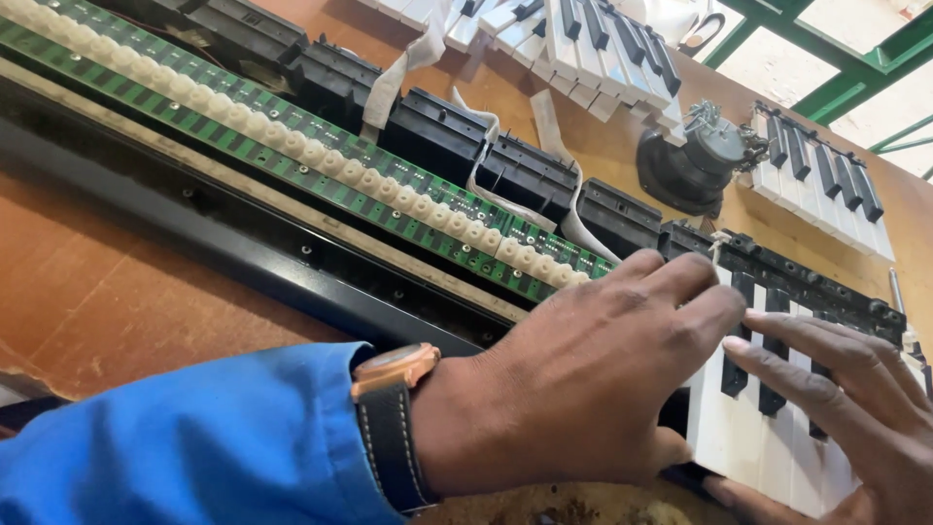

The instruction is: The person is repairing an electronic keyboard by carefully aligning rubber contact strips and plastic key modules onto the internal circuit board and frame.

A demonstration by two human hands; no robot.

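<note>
While both hands rest on the key block, the scene reads as follows.

Left hand: palm down, fingers curled over the left edge of the key block; it presses and braces but encloses nothing.
Right hand: fingers flat and spread across the white and black keys; open, pushing down, nothing gripped.
Wrist: a watch with a dark strap, next to a blue sleeve.
Key block: at lower right, sitting at the right end of the frame, its rear edge against the black rail.
Step in hand: by judgement, seating or freeing this key block on the frame; which of the two cannot be told.
Next move: by judgement, it calls for even pressure from both hands, keeping the block square to the rail so that no key twists.
Circuit board: a long green strip with a row of pale rubber domes, lying bare along the frame to the left of the hands.
Ribbon cables: pale, looping between the black housings behind the board.
Speaker: black, round, on the table beyond the rail.
Loose keys: one set right of the speaker, another at the top edge.
Table: brown, worn.
</note>
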